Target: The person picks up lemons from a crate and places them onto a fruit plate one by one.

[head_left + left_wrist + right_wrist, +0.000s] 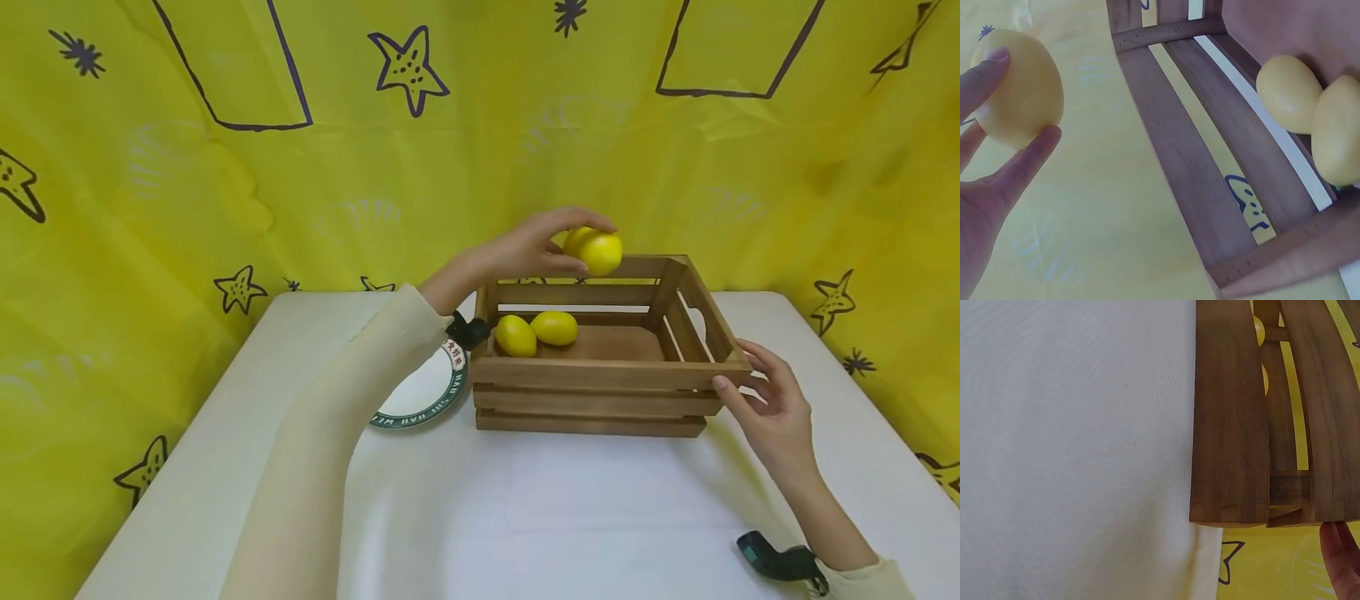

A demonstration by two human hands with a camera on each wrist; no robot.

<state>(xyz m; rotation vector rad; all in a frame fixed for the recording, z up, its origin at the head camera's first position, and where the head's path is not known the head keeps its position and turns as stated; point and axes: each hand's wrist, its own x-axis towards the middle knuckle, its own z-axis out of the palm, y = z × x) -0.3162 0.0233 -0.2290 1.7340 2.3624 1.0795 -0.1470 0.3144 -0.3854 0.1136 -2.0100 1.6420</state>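
Observation:
My left hand (551, 242) holds a yellow lemon (598, 252) between thumb and fingers, above the back rim of a slatted wooden crate (600, 402). In the left wrist view the same lemon (1029, 87) shows smooth and rounded, gripped by the fingertips. Two more lemons, one (516, 336) beside the other (555, 328), lie inside at the crate's left end. At the crate's front right corner, my right hand (772, 408) holds on with its thumb at the front and its fingers along the end panel. Only a fingertip or two shows in the right wrist view.
A white plate (416, 392) with a green lettered rim lies left of the crate, partly hidden by my left sleeve. Everything stands on a white-covered table (555, 517). Behind it hangs a yellow cloth (480, 150) with drawn stars.

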